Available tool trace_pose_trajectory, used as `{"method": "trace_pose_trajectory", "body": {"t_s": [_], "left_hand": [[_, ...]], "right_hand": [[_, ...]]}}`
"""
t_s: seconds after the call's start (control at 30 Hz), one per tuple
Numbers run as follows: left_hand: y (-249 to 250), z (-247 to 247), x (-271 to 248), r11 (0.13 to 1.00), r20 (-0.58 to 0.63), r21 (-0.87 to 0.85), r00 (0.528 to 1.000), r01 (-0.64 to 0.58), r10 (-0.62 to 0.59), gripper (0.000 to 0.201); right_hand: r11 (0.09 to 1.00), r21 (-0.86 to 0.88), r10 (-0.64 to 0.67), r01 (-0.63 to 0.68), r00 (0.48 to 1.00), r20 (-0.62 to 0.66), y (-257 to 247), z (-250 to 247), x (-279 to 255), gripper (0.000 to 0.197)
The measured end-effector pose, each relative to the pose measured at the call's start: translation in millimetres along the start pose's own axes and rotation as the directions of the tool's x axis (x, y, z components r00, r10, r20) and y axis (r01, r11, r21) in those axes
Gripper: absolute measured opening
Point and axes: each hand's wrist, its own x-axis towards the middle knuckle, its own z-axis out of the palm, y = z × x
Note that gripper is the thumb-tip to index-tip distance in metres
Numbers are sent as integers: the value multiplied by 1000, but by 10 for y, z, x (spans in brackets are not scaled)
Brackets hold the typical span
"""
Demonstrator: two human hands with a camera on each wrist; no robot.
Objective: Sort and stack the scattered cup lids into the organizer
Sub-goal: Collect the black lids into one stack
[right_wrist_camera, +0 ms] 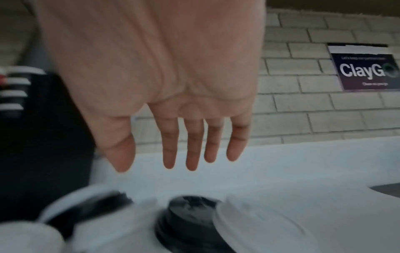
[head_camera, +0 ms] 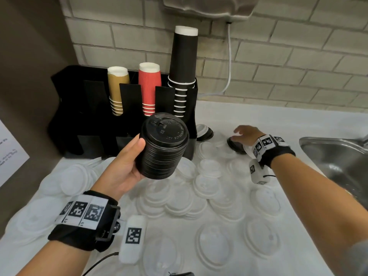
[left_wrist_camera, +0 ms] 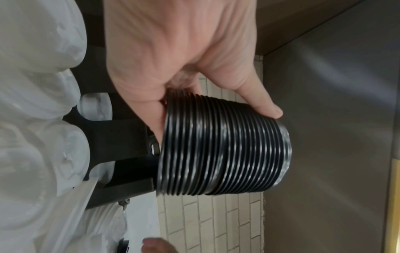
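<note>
Black plastic cup lids, nested into one tall round stack (head_camera: 163,146), sat in the left hand (head_camera: 121,166), held up in the air in front of the black organizer with paper cups in its slots (head_camera: 89,116). The thumb was pressed on one side of the stack and the fingers were curled round the other side, so the hand was clamped on it. The lids looked thin, light and a bit bendy, and their shiny rims looked slippery, so I think the stack could slide apart or tip if it was squeezed only at the top. Holding it round the middle with a gentle, even squeeze seemed the safest way. The right hand (head_camera: 246,134) was spread wide with straight fingers and held nothing. It hovered just above a small black lid (head_camera: 236,146) lying on the white counter (head_camera: 278,120) near the steel sink (head_camera: 338,156). Whether it touched the lid I could not tell. That lid would be best pinched by its rim. Many white and clear plastic lids (head_camera: 207,184) lay scattered on the counter, and one more black lid with a white lid on top (head_camera: 205,134) lay just beside the organizer.
</note>
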Motion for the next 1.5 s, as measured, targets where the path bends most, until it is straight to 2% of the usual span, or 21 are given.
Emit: {"method": "trace_pose_trajectory", "body": {"t_s": [0.07, 0.13, 0.2, 0.3, 0.43, 0.5, 0.6, 0.7, 0.8, 0.87, 0.93, 0.97, 1.03, 1.1, 1.23, 1.3, 1.4, 1.5], "left_hand": [[-3, -23, 16, 1000, -11, 0, 1000, 4, -4, 70], [3, -48, 35, 1000, -30, 3, 1000, 3, -3, 80], [15, -64, 54, 1000, -51, 8, 999, 1, -1, 88], [31, -80, 71, 1000, -58, 21, 998, 1, 0, 90], [36, -120, 76, 999, -59, 43, 998, 5, -2, 85], [32, -136, 79, 999, -60, 45, 998, 5, -2, 85], [11, -134, 73, 999, -45, 39, 999, 9, -7, 73], [-12, -108, 52, 999, -23, 52, 1000, 10, -8, 66], [-24, -51, 26, 997, -12, 77, 1000, 14, -13, 67], [-35, 3, 9, 997, -28, 81, 999, 19, -17, 59], [-50, 64, -15, 997, -35, 74, 999, 27, -24, 41], [-60, 92, -26, 997, -42, 69, 999, 31, -28, 38], [-78, 138, -54, 997, -51, 59, 998, 42, -39, 46], [-82, 171, -85, 996, -54, 71, 997, 51, -47, 55], [-79, 179, -150, 993, -72, 104, 996, 61, -53, 66], [-74, 179, -170, 992, -72, 111, 996, 66, -58, 68], [-70, 188, -188, 988, -85, 137, 994, 76, -65, 78], [-73, 189, -198, 987, -94, 142, 994, 72, -59, 74]], "right_hand": [[986, -155, 70, -64, 997, 37, 48, 113, 152, 49], [970, -217, 126, -113, 991, 50, 106, 187, 309, 60], [971, -165, 179, -172, 983, 33, 188, 236, 460, 74], [973, -108, 212, -206, 976, 48, 244, 304, 607, 88], [979, -70, 199, -193, 976, 93, 222, 380, 693, 90], [979, -56, 201, -198, 977, 67, 202, 335, 677, 87], [980, 32, 194, -194, 981, 16, 143, 201, 568, 74], [978, 172, 133, -115, 987, -92, 19, 38, 356, 64], [957, 286, 11, 37, 986, -163, -127, -152, 93, 60], [864, 465, -138, 192, 979, -147, -262, -256, -109, 58], [736, 605, -286, 304, 949, -129, -439, -330, -355, 51], [673, 656, -356, 343, 927, -119, -529, -363, -480, 47], [566, 718, -497, 406, 862, -95, -683, -422, -704, 43], [508, 726, -625, 463, 779, -60, -804, -484, -905, 46], [442, 669, -791, 597, 611, -23, -1000, -568, -1207, 52], [439, 630, -831, 640, 556, 15, -1075, -572, -1304, 52], [461, 564, -849, 685, 525, 58, -1159, -533, -1410, 53], [462, 457, -856, 760, 517, 5, -1216, -487, -1479, 56]]}}
